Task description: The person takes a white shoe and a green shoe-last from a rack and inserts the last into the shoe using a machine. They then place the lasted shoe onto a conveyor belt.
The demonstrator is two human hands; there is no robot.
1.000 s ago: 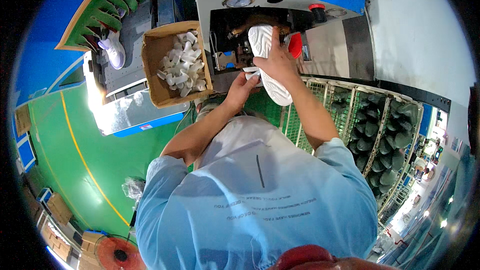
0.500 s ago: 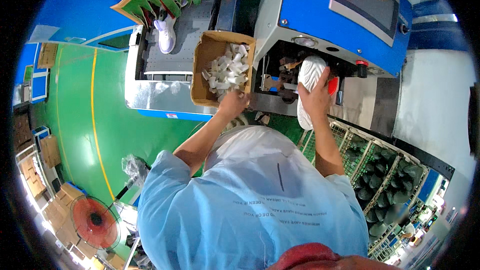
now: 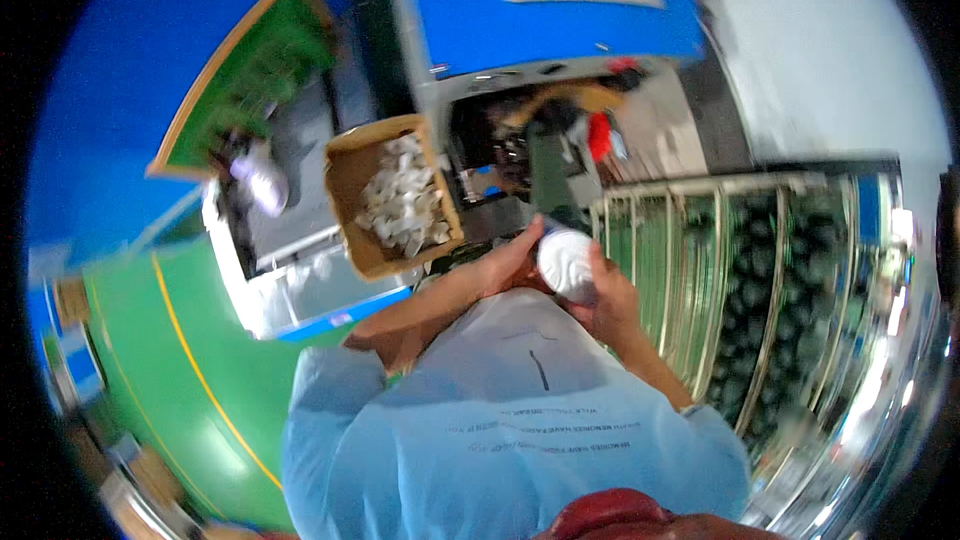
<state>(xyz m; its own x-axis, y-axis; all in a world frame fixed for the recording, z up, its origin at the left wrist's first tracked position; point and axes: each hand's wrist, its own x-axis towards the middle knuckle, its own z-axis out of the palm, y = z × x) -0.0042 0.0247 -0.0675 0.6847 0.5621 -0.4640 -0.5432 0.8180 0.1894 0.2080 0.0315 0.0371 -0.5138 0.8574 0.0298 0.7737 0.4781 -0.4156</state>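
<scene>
My right hand (image 3: pixel 608 302) is closed round a shoe (image 3: pixel 567 265), held low in front of my waist with its white patterned sole showing. At the shoe's left side is my left hand (image 3: pixel 512 262), its fingers curled close against it; whatever they hold is hidden. Left of the hands stands an open cardboard box (image 3: pixel 342 202) with a heap of small white pieces (image 3: pixel 403 198) in it. Beyond the shoe rises a dark green shape (image 3: pixel 550 165), too blurred to name.
A blue machine (image 3: pixel 555 30) with a screen and a lit red lamp stands ahead, its front opening full of dark parts. Another white shoe (image 3: pixel 262 183) lies on a grey conveyor at left, by a green fringed curtain (image 3: pixel 262 65). Metal racks (image 3: pixel 725 290) of dark objects stand at right.
My left hand has left the box and come to the shoe. My right hand has drawn the shoe down from the machine opening towards my waist. The view has shifted and blurred.
</scene>
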